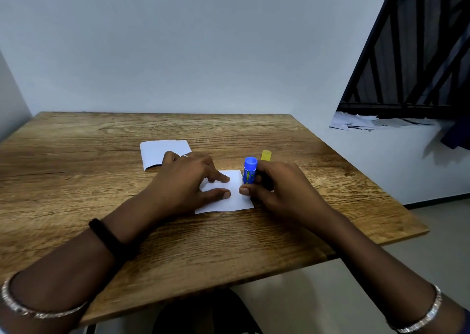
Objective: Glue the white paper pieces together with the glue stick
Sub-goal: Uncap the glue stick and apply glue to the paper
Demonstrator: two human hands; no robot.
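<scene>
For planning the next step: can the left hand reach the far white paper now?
Probably yes: the far paper lies right beyond the left hand, nothing between; it must only leave the near paper.

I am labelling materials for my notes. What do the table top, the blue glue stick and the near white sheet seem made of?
The table top looks like wood or wood-look laminate, matte: grain lines and knots show. The blue glue stick seems smooth, slightly glossy plastic with a printed label. The near white sheet is thin matte paper, lying flat.

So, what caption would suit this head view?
Left hand pins paper to the table; right hand grips the glue stick at its edge.
</scene>
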